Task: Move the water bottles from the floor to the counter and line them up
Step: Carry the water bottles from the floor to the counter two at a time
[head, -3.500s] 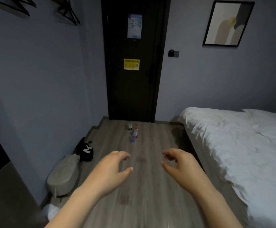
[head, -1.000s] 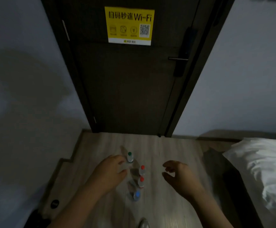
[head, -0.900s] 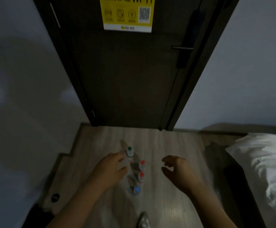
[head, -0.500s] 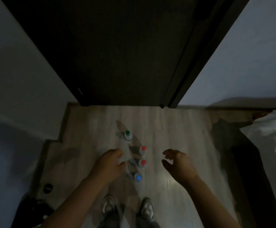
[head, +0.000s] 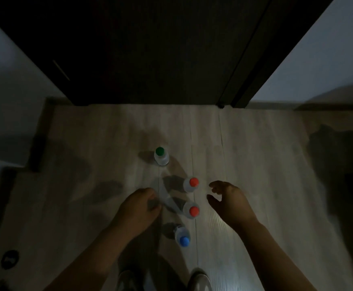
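Both hands hang empty over the wooden floor (head: pixel 255 154) as I look straight down. On my left, the left hand (head: pixel 138 207) has its fingers curled loosely inward, gripping nothing; on my right, the right hand (head: pixel 229 199) is spread in a wide claw, thumb and fingers apart. Between them I see four water bottles standing upright in a rough line running away from me: the blue-capped bottle (head: pixel 183 237) nearest, then the near red-capped bottle (head: pixel 191 210), the far red-capped bottle (head: pixel 191 184), and the green-capped bottle (head: pixel 161 156) farthest, near the dark door (head: pixel 150 49). Neither hand touches a bottle. The toes of two shoes (head: pixel 199 280) show at the bottom edge.
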### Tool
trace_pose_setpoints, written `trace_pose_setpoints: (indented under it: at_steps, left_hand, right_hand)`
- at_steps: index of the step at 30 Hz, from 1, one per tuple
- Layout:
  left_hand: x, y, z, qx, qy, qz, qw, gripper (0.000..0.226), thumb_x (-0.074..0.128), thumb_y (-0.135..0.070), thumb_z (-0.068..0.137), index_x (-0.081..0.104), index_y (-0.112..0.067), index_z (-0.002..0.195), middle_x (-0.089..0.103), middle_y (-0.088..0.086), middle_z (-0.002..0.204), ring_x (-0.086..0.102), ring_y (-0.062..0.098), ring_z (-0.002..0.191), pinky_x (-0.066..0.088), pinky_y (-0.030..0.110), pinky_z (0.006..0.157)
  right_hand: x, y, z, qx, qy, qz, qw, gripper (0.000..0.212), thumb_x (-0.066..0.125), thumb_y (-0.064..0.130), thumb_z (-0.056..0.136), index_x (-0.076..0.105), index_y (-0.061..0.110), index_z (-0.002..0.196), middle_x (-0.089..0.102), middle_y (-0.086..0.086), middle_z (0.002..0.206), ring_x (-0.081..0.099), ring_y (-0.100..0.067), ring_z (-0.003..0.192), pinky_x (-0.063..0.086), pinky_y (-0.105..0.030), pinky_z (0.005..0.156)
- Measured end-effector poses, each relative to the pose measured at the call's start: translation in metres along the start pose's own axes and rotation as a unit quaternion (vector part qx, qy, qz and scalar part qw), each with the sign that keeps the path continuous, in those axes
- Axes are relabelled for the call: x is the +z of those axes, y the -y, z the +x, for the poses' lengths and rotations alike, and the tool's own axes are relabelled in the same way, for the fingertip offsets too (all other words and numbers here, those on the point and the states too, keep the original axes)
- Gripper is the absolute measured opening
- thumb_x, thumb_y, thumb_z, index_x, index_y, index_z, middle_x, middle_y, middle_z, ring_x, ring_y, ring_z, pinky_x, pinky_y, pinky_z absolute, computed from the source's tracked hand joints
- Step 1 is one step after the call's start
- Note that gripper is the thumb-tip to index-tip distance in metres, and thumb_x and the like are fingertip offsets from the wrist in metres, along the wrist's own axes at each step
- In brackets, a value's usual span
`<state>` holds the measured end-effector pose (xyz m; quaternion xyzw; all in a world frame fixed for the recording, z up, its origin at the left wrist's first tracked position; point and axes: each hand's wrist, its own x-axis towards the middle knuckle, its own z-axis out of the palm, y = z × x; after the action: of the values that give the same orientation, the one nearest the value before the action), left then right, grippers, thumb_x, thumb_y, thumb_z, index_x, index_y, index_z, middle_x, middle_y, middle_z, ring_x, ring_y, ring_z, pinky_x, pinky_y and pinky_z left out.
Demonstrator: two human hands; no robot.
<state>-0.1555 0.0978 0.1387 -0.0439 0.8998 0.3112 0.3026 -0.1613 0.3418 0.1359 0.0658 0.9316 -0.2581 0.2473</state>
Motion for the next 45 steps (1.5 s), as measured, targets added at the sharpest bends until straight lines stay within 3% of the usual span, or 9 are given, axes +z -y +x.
trace_pose_setpoints:
  at_steps: [5,10,16,21,24,28,35,40,45]
  left_hand:
    - [0.042,0.035,0.067,0.018,-0.023,0.036,0.999,0.037,0.060,-0.024,0.090,0.057,0.004,0.114,0.061,0.018,0.117,0.057,0.030,0.109,0.043,0.034,0.093]
    - [0.063,0.062,0.123,0.050,-0.044,0.008,0.998,0.046,0.065,-0.021,0.088,0.050,-0.006,0.129,0.056,0.009,0.128,0.054,0.023,0.118,0.042,0.033,0.102]
    - [0.077,0.086,0.154,0.133,-0.070,0.005,0.989,0.045,0.065,-0.026,0.086,0.050,-0.020,0.128,0.056,-0.007,0.117,0.054,0.010,0.111,0.045,0.033,0.101]
    - [0.086,0.100,0.166,0.151,-0.120,-0.003,0.981,0.043,0.067,-0.027,0.085,0.051,-0.022,0.124,0.051,-0.010,0.113,0.052,0.008,0.110,0.043,0.026,0.097]
    - [0.090,0.106,0.181,0.134,-0.146,-0.046,0.979,0.044,0.068,-0.037,0.083,0.051,-0.023,0.122,0.053,-0.006,0.121,0.052,0.012,0.114,0.046,0.036,0.100]
    - [0.092,0.104,0.203,0.144,-0.176,-0.104,0.968,0.040,0.072,-0.032,0.081,0.054,-0.019,0.114,0.058,-0.007,0.109,0.059,0.013,0.102,0.047,0.025,0.082]
    - [0.090,0.099,0.244,0.114,-0.202,-0.158,0.960,0.065,0.079,-0.050,0.060,0.055,-0.018,0.111,0.065,-0.005,0.106,0.065,0.014,0.098,0.054,0.032,0.082]
    - [0.099,0.083,0.267,0.129,-0.251,-0.203,0.938,0.071,0.083,-0.040,0.059,0.052,-0.016,0.119,0.060,0.001,0.114,0.059,0.017,0.105,0.050,0.036,0.090]
    - [0.106,0.081,0.284,0.133,-0.303,-0.199,0.923,0.032,0.079,-0.022,0.072,0.061,-0.008,0.094,0.066,0.008,0.090,0.064,0.021,0.084,0.054,0.037,0.081]
  right_hand:
    - [0.062,-0.038,0.055,-0.018,-0.030,0.004,0.999,0.047,0.064,0.031,0.089,0.050,0.021,0.133,0.060,0.002,0.123,0.057,-0.009,0.106,0.044,-0.018,0.089]
    - [0.099,-0.056,0.094,-0.064,-0.064,-0.026,0.996,0.058,0.064,0.035,0.087,0.042,0.023,0.140,0.052,0.003,0.133,0.055,-0.009,0.111,0.041,-0.016,0.088]
    - [0.129,-0.072,0.123,-0.143,-0.109,-0.048,0.982,0.061,0.065,0.038,0.086,0.041,0.023,0.140,0.049,0.005,0.136,0.052,-0.011,0.117,0.043,-0.020,0.093]
    - [0.149,-0.084,0.135,-0.180,-0.147,0.060,0.971,0.034,0.068,0.036,0.084,0.059,0.026,0.115,0.061,0.009,0.113,0.057,-0.005,0.100,0.047,-0.017,0.085]
    - [0.158,-0.085,0.143,-0.183,-0.149,0.149,0.960,0.020,0.069,0.028,0.083,0.061,0.026,0.101,0.062,0.012,0.097,0.059,0.000,0.087,0.043,-0.010,0.071]
    - [0.168,-0.088,0.154,-0.204,-0.105,0.265,0.937,0.016,0.066,0.008,0.082,0.063,0.014,0.096,0.065,0.000,0.094,0.061,-0.001,0.083,0.047,-0.007,0.064]
    - [0.179,-0.087,0.177,-0.213,-0.104,0.299,0.924,0.007,0.071,0.013,0.082,0.066,0.013,0.087,0.068,0.002,0.082,0.067,-0.005,0.078,0.050,-0.011,0.066]
    - [0.184,-0.091,0.186,-0.224,-0.133,0.300,0.918,0.006,0.070,0.014,0.083,0.066,0.010,0.086,0.069,-0.002,0.080,0.067,-0.009,0.074,0.052,-0.015,0.066]
    - [0.188,-0.091,0.191,-0.237,-0.159,0.296,0.912,0.003,0.068,0.011,0.084,0.067,0.009,0.082,0.069,-0.003,0.078,0.067,-0.010,0.074,0.054,-0.019,0.070]
